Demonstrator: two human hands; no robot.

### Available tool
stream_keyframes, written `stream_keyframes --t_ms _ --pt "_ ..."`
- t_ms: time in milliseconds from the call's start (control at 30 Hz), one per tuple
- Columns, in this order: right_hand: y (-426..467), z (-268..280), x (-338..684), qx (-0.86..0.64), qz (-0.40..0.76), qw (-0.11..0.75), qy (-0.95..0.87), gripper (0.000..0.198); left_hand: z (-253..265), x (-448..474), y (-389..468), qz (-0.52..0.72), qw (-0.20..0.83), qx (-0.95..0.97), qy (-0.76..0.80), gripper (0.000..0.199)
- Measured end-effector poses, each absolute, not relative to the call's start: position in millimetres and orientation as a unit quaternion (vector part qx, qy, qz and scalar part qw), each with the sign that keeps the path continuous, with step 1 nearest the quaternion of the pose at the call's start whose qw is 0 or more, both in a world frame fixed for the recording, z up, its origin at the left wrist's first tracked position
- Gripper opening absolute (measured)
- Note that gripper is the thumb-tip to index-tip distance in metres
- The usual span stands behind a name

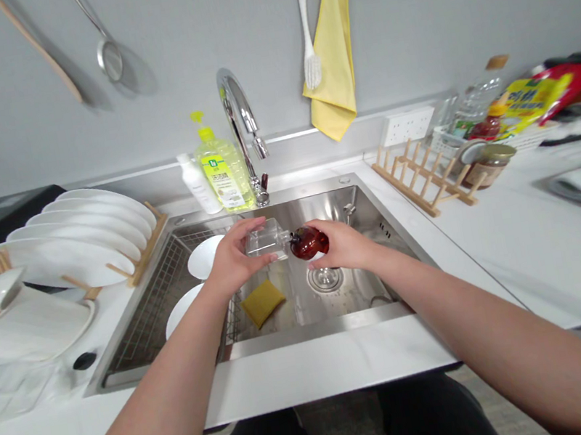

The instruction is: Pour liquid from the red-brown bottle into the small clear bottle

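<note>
Over the sink (309, 336), my left hand (232, 260) grips a clear, square-sided bottle (264, 242) lying on its side, its neck to the right. My right hand (344, 242) is closed around a dark red-brown, rounded bottle (306, 243), also tilted sideways with its neck to the left. The two necks meet at a small black part; whether they touch is too small to tell. Below lies a yellow sponge (263, 303) in the basin, and the drain (325, 278) shows under my right hand.
White bowls (206, 257) sit on the wire rack at left. The faucet (237, 108), a yellow-green soap bottle (222, 173) and a white bottle (199, 184) stand behind. Plates (65, 257) fill a left rack; a wooden rack (427, 177) and jar (491, 163) stand right.
</note>
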State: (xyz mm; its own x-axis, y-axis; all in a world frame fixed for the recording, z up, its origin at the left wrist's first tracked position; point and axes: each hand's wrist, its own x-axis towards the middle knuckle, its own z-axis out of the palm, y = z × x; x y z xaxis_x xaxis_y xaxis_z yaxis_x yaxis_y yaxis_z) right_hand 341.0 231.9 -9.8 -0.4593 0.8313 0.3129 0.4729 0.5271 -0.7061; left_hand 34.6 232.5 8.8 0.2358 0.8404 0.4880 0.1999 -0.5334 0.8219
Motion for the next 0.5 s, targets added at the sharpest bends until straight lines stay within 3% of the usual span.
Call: stream_keyframes --t_ms 500 --pt "232.0 -10.2 340.1 -0.406 0.266 0.321 -0.813 0.073 7.7 31.9 233.6 0.489 0.309 0.728 0.368 0.081"
